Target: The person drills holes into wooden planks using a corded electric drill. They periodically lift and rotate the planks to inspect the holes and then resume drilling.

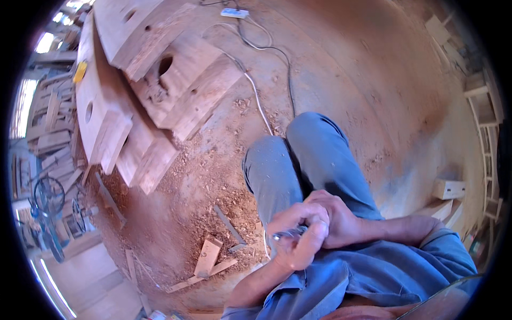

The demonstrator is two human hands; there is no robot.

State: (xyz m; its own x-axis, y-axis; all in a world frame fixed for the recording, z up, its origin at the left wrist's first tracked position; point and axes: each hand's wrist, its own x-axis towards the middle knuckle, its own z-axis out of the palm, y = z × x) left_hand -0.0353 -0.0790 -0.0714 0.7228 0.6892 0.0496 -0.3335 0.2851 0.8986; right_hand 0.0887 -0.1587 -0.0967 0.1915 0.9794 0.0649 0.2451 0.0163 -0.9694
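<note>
Both hands are close together above my lap, fingers curled. In my left hand is a small shiny metal piece, pinched between thumb and fingers; its kind is hard to make out. My right hand is closed and pressed against the left one, and whatever its fingers hold, if anything, is hidden. Beneath the hands are my knees in grey trousers, dotted with wood dust.
Thick curved wooden pieces with holes stand at the upper left. A white power strip and cables lie ahead. Shavings, a metal square and a wood block are on the floor to the left, with handwheels beyond.
</note>
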